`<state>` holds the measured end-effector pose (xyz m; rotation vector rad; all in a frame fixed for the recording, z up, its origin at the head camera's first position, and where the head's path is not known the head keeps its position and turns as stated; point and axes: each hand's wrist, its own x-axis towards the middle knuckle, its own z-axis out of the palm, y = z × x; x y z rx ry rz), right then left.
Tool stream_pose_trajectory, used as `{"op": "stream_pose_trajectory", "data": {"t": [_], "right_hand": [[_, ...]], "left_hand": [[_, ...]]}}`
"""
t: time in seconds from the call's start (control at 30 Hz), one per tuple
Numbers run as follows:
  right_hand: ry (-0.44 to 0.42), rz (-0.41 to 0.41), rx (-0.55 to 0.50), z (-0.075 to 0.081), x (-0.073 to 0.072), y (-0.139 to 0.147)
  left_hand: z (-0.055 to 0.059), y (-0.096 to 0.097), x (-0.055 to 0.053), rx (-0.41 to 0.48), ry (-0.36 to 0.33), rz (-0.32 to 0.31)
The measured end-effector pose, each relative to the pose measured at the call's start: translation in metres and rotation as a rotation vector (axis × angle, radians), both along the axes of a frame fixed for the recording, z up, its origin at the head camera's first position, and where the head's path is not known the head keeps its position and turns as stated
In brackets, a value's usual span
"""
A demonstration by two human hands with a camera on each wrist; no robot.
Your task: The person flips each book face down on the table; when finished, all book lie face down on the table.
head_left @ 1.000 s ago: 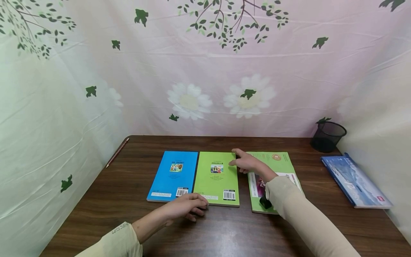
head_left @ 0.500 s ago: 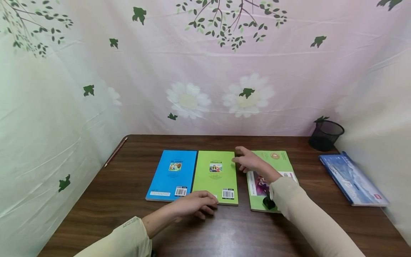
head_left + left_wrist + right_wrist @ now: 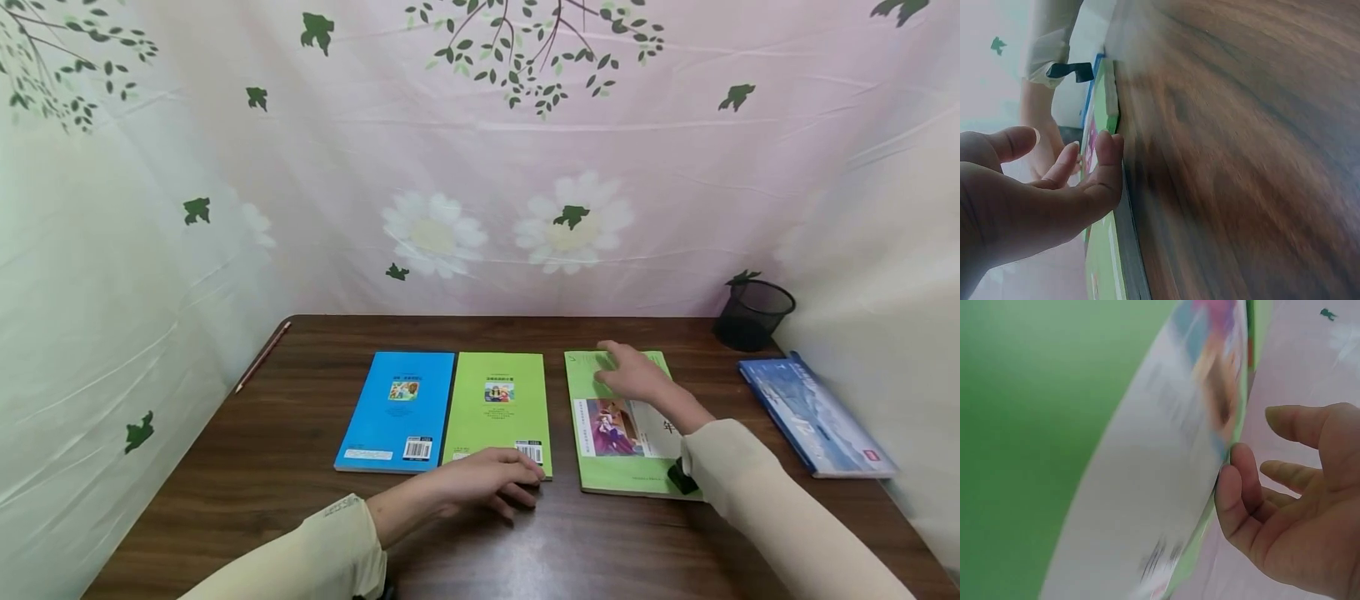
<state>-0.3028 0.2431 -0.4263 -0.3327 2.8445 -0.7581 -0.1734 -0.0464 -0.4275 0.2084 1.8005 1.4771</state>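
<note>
A blue book (image 3: 397, 412) and a lime-green book (image 3: 497, 417) lie side by side, back covers up with barcodes. My left hand (image 3: 483, 483) is at the green one's near edge, overlapping its lower right part, fingers loosely bent. In the left wrist view, its fingertips (image 3: 1109, 150) are right at the book's edge. To the right lies another green book (image 3: 611, 471) with a white band and a purple-dressed figure. Over its upper part is my right hand (image 3: 637, 375), fingers spread and holding nothing. The right wrist view shows those fingertips (image 3: 1230, 487) against the cover.
A blue-and-white book (image 3: 821, 421) lies at the right side of the table (image 3: 247, 492). Behind it stands a black mesh pen holder (image 3: 752, 317). A dark red pencil (image 3: 262, 358) lies along the left edge. Patterned cloth (image 3: 480, 175) hangs around the table.
My left hand has slid right along the near edges of the blue and lime-green books. My right hand has moved right, from beside the lime-green book to over the right-hand green book.
</note>
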Motion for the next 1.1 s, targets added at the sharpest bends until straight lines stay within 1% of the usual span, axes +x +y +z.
{"op": "stream_pose_trajectory", "data": {"t": [0.1, 0.23, 0.37, 0.5, 0.7, 0.8, 0.97, 1.1], "right_hand": [[0.007, -0.013, 0.045, -0.001, 0.000, 0.015], [0.010, -0.041, 0.102, -0.004, -0.002, 0.030], [0.029, -0.056, 0.150, -0.005, -0.003, 0.041], [0.029, -0.065, 0.175, -0.005, -0.006, 0.054], [-0.027, -0.075, 0.142, -0.012, -0.010, 0.067], [-0.048, -0.073, 0.132, -0.013, -0.012, 0.069], [-0.076, -0.070, 0.111, -0.010, -0.012, 0.068], [-0.098, -0.076, 0.099, -0.011, -0.012, 0.069]], "left_hand": [[-0.002, 0.004, -0.001, 0.023, -0.037, -0.016], [-0.005, 0.007, -0.002, 0.059, -0.089, -0.014], [-0.006, 0.012, -0.002, 0.083, -0.130, -0.001], [-0.005, 0.018, -0.002, 0.089, -0.149, 0.023], [-0.004, 0.024, 0.001, 0.085, -0.160, 0.076], [-0.004, 0.027, 0.002, 0.084, -0.169, 0.091], [-0.002, 0.032, 0.002, 0.089, -0.182, 0.097], [-0.002, 0.034, 0.003, 0.100, -0.200, 0.090]]}}
